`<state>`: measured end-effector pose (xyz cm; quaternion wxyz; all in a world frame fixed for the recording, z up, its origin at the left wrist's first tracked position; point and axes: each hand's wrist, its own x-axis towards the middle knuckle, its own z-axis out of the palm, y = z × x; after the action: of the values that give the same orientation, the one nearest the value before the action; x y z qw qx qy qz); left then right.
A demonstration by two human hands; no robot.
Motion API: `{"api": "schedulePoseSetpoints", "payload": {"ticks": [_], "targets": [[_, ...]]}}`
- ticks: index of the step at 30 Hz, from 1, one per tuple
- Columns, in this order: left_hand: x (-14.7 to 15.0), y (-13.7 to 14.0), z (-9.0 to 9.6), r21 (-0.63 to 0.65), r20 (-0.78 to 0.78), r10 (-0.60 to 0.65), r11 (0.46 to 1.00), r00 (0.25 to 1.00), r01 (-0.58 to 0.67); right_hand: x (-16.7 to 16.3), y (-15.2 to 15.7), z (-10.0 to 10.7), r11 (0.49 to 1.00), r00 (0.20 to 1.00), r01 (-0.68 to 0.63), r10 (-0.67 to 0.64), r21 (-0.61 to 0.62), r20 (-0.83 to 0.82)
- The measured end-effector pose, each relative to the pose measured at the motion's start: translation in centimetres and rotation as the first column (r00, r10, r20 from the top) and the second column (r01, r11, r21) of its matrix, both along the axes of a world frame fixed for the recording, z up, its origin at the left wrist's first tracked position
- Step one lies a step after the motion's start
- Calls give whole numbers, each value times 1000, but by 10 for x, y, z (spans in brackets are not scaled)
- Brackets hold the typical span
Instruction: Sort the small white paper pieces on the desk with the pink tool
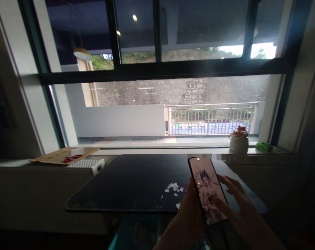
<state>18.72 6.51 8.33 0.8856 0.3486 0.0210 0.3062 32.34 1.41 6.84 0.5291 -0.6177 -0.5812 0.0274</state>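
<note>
A smartphone (205, 184) is tilted upright over the front right of a dark table. An illustrated figure with a blue headdress fills its lit screen. My left hand (190, 208) grips the phone from its left side and from below, with most fingers hidden behind it. My right hand (238, 198) is at the phone's right edge, its fingers spread and one digit over the lower screen. Small white paper scraps (174, 187) lie scattered on the table just left of the phone.
The dark tabletop (108, 187) meets the window sill. A white lidded jar (239, 143) and a green crumpled item (263, 147) stand on the sill at right. Brown paper (61, 155) lies at left, above a radiator (87, 164). A teal bin (136, 229) is below the table.
</note>
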Motion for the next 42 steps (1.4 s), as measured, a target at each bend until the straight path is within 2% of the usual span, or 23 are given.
{"api": "schedulePoseSetpoints", "payload": {"ticks": [4,6,9,11,13,16,19,21,27,30,34,39,42], "targets": [[-9,-3,8,-30,-74,-56,998,996,54,18,-4,-2,1000,993,-8,10,19,-117],[-12,-6,12,-27,-90,-86,996,992,84,19,-6,0,989,975,-147,142,-15,-168],[-14,-8,15,-20,-101,-115,993,988,114,14,-9,13,919,910,-381,352,-105,-220],[-15,-7,14,-28,-117,-121,993,986,118,10,-7,25,886,889,-437,398,-159,-226],[-16,-5,13,-42,-129,-121,992,984,117,9,-1,37,887,894,-433,399,-162,-204],[-18,-1,10,-66,-133,-122,991,984,114,12,13,48,914,897,-404,385,-49,-217],[-19,-1,10,-99,-154,-108,991,982,93,17,19,51,947,897,-314,319,66,-307],[-20,-2,12,-122,-186,-92,990,978,69,16,15,50,957,897,-277,289,85,-333],[-23,-2,18,-77,-262,-51,997,964,31,2,-12,42,947,896,-318,289,-34,-338],[-22,-1,19,-62,-250,-51,997,967,37,-6,-16,34,920,862,-382,322,-83,-393],[-21,-1,20,-46,-232,-44,998,972,34,-12,-17,27,901,824,-428,358,-67,-438],[-24,-2,23,-31,-225,-67,998,972,62,-7,-23,18,920,853,-387,327,-71,-406],[-23,-2,24,-41,-233,-50,998,971,41,0,-24,-2,968,922,-238,198,-84,-334]]}}
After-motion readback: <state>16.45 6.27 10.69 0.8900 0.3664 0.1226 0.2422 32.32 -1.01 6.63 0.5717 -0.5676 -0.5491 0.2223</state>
